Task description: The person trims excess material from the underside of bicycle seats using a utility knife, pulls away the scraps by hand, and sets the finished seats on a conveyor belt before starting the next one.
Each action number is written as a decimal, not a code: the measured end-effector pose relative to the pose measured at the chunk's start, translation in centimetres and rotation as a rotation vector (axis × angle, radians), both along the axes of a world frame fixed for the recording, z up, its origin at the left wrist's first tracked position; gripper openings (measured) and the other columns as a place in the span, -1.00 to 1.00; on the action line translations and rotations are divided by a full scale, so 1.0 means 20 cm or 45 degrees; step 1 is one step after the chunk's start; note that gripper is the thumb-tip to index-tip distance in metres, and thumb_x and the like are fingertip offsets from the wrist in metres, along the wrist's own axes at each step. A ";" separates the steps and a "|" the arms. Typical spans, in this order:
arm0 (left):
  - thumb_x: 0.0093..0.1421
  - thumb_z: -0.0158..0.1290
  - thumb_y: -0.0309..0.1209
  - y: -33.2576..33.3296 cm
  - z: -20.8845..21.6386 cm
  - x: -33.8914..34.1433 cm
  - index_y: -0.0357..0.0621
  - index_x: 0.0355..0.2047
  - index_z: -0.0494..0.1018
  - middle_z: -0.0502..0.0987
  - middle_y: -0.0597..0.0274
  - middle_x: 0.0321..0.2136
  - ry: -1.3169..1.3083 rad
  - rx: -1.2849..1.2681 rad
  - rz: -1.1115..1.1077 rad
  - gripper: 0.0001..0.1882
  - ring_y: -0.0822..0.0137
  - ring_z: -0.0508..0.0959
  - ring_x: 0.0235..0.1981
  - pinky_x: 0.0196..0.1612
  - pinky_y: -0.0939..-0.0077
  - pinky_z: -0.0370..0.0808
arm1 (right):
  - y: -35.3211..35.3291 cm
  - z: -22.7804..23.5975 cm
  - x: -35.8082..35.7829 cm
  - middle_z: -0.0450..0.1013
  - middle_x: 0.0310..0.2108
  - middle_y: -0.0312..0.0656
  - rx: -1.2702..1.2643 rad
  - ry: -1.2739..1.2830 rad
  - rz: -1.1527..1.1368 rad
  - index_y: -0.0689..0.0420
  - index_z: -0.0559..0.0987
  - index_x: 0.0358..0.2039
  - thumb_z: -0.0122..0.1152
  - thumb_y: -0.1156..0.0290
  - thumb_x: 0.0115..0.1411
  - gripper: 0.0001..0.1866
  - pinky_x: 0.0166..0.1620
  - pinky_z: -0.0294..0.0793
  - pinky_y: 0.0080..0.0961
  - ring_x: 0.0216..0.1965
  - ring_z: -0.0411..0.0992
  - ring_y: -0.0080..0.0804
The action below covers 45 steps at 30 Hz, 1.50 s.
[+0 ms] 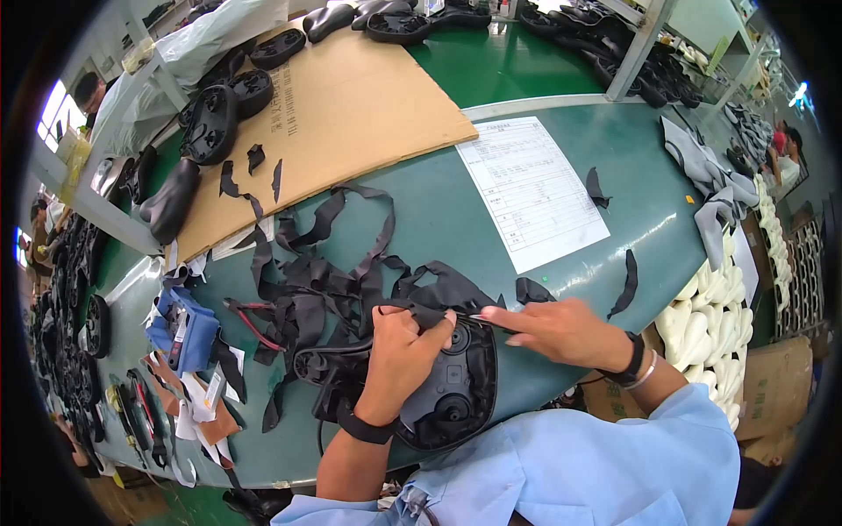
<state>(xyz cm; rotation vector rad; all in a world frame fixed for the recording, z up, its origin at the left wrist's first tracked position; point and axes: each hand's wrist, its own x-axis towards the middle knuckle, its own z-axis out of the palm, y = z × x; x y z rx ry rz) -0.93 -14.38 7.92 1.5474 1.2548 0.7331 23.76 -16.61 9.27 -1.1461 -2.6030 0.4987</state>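
In front of me a black saddle-shaped seat (pixel 449 394) lies underside up, showing a grey panel and round mounts. My left hand (pixel 402 355) is closed at its far edge, pinching black cover fabric (pixel 419 309) between thumb and fingers. Beside it my right hand (pixel 561 331) is closed around a thin tool with a silvery blade (pixel 476 318), its point against the fabric at the seat's edge. The palm and fingers hide the tool's handle. Loose black fabric strips (pixel 307 302) are heaped left of the seat, next to pliers-like red handles (pixel 254 326).
A cardboard sheet (pixel 377 96) with black seats stands at the far left. Past the seat lies a printed paper (pixel 533 197). A blue box (pixel 182 329) and hand tools (pixel 145 412) sit at left. Cream foam pieces (pixel 706 324) and grey covers (pixel 715 188) are at right.
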 end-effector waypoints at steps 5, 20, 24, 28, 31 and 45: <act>0.25 -0.03 -0.11 0.07 -0.03 -0.05 -0.28 -0.50 0.44 0.49 0.18 -0.59 -0.166 0.352 0.657 -0.57 0.31 0.48 -0.48 -0.40 0.34 0.37 | -0.01 0.01 -0.02 0.28 -0.58 -0.22 0.089 -0.238 -0.019 -0.18 0.26 0.23 0.11 0.42 0.13 -0.38 -0.61 0.30 -0.38 -0.61 0.35 -0.28; 0.30 -0.17 0.00 -0.24 -0.09 -0.02 -0.31 -0.66 0.40 0.47 -0.14 -0.62 1.001 0.203 0.475 -0.38 -0.15 0.50 -0.54 -0.47 0.06 0.39 | -0.46 0.15 -0.07 0.47 -0.38 0.11 -0.509 -0.399 -0.450 0.07 0.16 0.23 0.05 0.33 0.17 -0.39 -0.47 0.46 -0.17 -0.50 0.47 0.09; 0.31 -0.19 0.01 -0.27 -0.08 -0.02 -0.32 -0.67 0.38 0.46 -0.13 -0.64 1.004 0.200 0.423 -0.37 -0.15 0.49 -0.55 -0.46 0.06 0.39 | -0.36 0.19 -0.07 0.42 -0.12 0.13 -0.545 0.046 -0.542 0.15 0.14 0.22 0.13 0.39 0.18 -0.37 -0.23 0.47 -0.19 -0.30 0.46 0.11; 0.31 -0.20 0.01 -0.28 -0.11 -0.03 -0.33 -0.67 0.38 0.45 -0.12 -0.65 0.954 0.230 0.422 -0.36 -0.14 0.50 -0.55 -0.46 0.06 0.39 | -0.13 -0.03 -0.23 0.41 -0.06 0.11 -0.018 0.442 -0.397 0.15 0.16 0.23 0.23 0.47 0.11 -0.31 -0.16 0.47 -0.26 -0.15 0.46 0.06; 0.31 -0.22 0.02 -0.29 -0.12 -0.02 -0.33 -0.67 0.38 0.45 -0.12 -0.65 0.978 0.241 0.462 -0.35 -0.13 0.50 -0.55 -0.47 0.06 0.40 | -0.05 -0.13 -0.24 0.41 -0.05 0.12 -0.180 0.252 -0.263 0.18 0.20 0.20 0.23 0.46 0.10 -0.34 -0.16 0.47 -0.26 -0.15 0.44 0.09; -0.01 0.17 -0.25 -0.17 0.01 0.13 -0.14 -0.51 0.59 0.43 0.10 -0.03 0.633 0.877 -0.056 -0.79 0.05 0.10 0.25 0.18 -0.14 -0.16 | -0.06 -0.02 -0.19 0.45 -0.35 -0.32 -0.700 0.982 -0.522 0.20 0.34 0.04 0.30 0.51 0.05 -0.47 -0.18 0.39 -0.64 -0.32 0.39 -0.64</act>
